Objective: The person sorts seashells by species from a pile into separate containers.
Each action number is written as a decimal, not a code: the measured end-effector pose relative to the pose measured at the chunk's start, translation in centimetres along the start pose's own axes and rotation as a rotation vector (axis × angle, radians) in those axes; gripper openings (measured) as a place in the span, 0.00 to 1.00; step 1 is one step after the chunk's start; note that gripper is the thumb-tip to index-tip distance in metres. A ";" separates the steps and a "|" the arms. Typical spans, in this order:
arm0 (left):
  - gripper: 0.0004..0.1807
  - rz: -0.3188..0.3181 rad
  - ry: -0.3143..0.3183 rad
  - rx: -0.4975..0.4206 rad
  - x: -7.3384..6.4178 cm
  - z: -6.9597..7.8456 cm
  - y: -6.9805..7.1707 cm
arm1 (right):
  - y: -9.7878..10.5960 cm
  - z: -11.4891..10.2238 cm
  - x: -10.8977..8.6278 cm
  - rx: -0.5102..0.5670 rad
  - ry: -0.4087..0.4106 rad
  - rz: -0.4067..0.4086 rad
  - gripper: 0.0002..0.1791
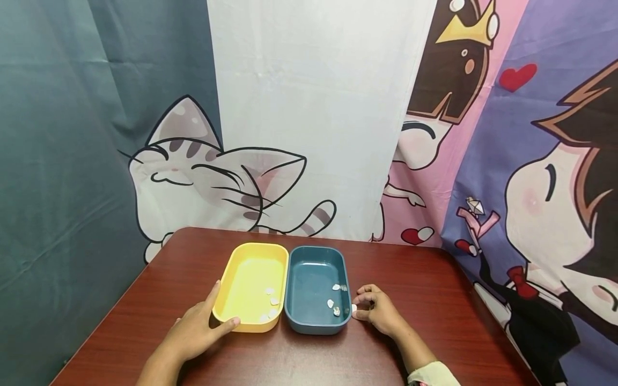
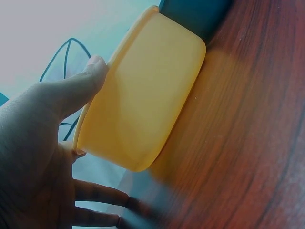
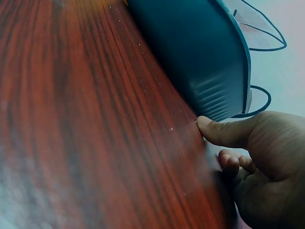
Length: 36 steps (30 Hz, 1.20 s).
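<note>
While the yellow tray [image 1: 253,284] is steadied at its near left corner by the left hand [image 1: 200,329], whose thumb is laid along the left rim and whose fingers are curved round the front edge, the dark blue tray [image 1: 316,287] is left standing just beside it, the two long sides touching or almost touching, on the brown wooden table [image 1: 434,300]. A few small pale pieces [image 1: 271,301] are seen in the near right part of the yellow tray, and some more pale pieces [image 1: 336,299] lie in the near right part of the blue one. The right hand [image 1: 379,311] is rested on the table just beside the right wall of the blue tray, with its fingers curled; a small white piece [image 1: 354,308] seems to be pinched at its fingertips, close to the rim, although in the right wrist view this piece cannot be made out. A risk is judged here: so small a piece can be lost from a light pinch and dropped on the table outside the rim. If the blue tray, which is not held, is pushed by the knuckles, it can be slid against the yellow one and the pieces inside can be shaken.
</note>
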<state>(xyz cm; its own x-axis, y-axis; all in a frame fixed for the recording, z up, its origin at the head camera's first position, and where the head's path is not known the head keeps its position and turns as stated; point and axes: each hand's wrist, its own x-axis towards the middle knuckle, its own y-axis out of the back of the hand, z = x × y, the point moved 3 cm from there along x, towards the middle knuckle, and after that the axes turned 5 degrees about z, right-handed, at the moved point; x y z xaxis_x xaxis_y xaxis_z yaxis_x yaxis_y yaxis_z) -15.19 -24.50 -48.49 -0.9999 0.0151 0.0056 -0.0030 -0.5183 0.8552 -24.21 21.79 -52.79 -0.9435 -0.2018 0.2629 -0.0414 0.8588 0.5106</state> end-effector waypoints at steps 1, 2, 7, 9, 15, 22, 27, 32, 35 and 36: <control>0.65 0.000 -0.001 0.000 0.0 0.0 0.0 | 0.0 0.0 0.0 -0.007 0.002 0.002 0.12; 0.65 0.000 -0.001 0.000 0.0 0.0 0.0 | -0.1 0.0 -0.1 -0.012 0.004 0.004 0.11; 0.65 0.002 -0.005 0.003 0.0 0.0 0.0 | -0.2 -0.2 -0.3 -0.035 0.009 0.019 0.09; 0.65 0.003 -0.003 0.005 0.0 0.0 0.1 | -0.2 -0.1 -0.3 -0.039 -0.002 0.016 0.09; 0.65 0.003 0.004 0.008 0.1 0.0 0.1 | -0.1 0.0 0.0 -0.036 -0.063 -0.015 0.09; 0.65 0.004 0.001 0.003 0.0 0.0 0.1 | 0.0 -0.1 0.1 -0.020 -0.075 -0.014 0.11; 0.65 -0.001 0.000 0.000 0.1 0.0 0.2 | 0.1 -0.2 0.2 -0.005 -0.066 -0.015 0.12; 0.65 -0.002 -0.001 -0.005 0.0 0.0 0.1 | 0.3 -0.1 0.1 0.001 -0.061 -0.019 0.12; 0.65 -0.004 0.000 -0.007 0.0 -0.1 0.0 | 0.3 0.0 0.2 0.000 -0.071 -0.022 0.12; 0.65 -0.004 0.000 -0.008 0.0 -0.1 0.0 | 0.4 0.0 0.2 0.004 -0.075 -0.025 0.11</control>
<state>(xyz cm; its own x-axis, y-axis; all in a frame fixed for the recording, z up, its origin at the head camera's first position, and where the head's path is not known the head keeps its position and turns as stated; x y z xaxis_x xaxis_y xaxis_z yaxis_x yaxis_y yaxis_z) -15.24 -24.56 -48.53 -0.9999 0.0169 0.0019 -0.0073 -0.5253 0.8509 -24.38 22.04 -52.53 -0.9641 -0.1875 0.1880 -0.0664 0.8560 0.5128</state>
